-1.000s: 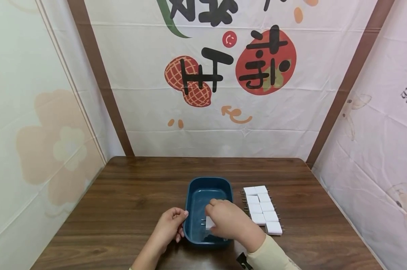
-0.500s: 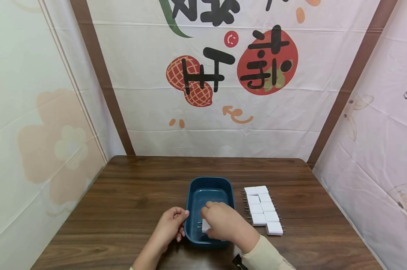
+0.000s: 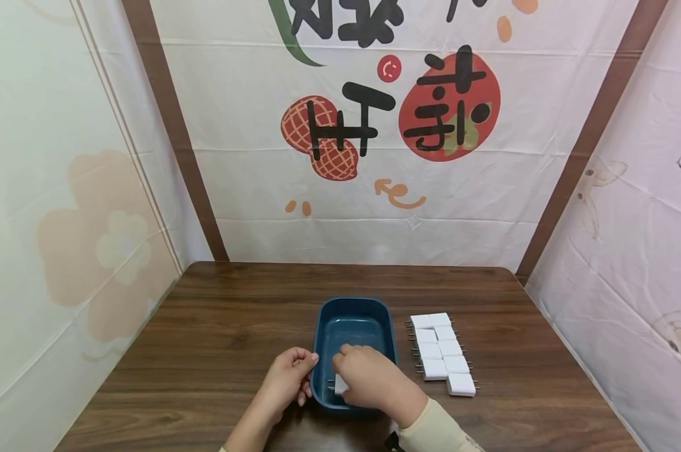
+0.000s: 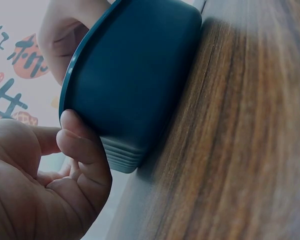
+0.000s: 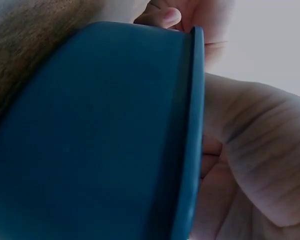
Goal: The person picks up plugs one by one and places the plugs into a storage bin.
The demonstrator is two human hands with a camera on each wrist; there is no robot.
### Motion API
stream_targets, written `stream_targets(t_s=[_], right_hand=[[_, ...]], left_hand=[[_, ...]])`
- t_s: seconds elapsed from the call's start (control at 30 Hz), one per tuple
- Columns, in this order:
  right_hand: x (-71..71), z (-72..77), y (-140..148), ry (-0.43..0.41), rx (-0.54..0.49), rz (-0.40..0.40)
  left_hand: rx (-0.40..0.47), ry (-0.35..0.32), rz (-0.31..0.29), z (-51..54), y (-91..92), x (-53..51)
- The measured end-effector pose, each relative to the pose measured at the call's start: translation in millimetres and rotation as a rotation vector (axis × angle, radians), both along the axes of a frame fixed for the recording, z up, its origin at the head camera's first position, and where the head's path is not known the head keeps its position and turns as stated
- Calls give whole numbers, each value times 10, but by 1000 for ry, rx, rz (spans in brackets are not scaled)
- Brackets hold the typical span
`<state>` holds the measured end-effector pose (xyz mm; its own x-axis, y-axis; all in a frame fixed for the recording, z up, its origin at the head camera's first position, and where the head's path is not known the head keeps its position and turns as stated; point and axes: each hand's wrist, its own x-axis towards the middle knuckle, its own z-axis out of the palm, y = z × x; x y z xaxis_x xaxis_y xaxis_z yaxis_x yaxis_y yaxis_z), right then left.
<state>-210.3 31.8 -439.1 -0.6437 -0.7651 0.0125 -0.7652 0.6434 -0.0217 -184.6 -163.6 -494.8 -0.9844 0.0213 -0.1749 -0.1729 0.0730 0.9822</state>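
A dark blue rectangular bin [image 3: 354, 307] stands on the wooden table. Its left rim is pinched between thumb and fingers of my left hand [image 3: 286, 380], and the left wrist view shows that hand [image 4: 55, 175] at the bin's outer wall [image 4: 135, 70]. Inside the bin, low down at its near end, my right hand [image 3: 374, 380] grips a white block [image 3: 339, 385] with thin metal pins pointing left. Most of that block is hidden under the fingers. In the right wrist view the bin's wall [image 5: 90, 125] covers the fingertips of my right hand [image 5: 260, 145].
To the right of the bin, several white blocks with metal pins [image 3: 446, 348] lie in two adjoining columns on the table [image 3: 233, 314]. A printed cloth [image 3: 374, 238] hangs behind the table, with further cloths at both sides.
My right hand has moved slightly left and nearer within the bin, carrying the white block with it. The left hand keeps its hold on the rim.
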Motion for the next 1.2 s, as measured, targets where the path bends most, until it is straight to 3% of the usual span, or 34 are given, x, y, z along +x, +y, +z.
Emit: stream_targets(t_s=[1.2], right_hand=[[-76,-231,-200,1,60,9]], left_hand=[[19,2,-19,-22,-16,-10]])
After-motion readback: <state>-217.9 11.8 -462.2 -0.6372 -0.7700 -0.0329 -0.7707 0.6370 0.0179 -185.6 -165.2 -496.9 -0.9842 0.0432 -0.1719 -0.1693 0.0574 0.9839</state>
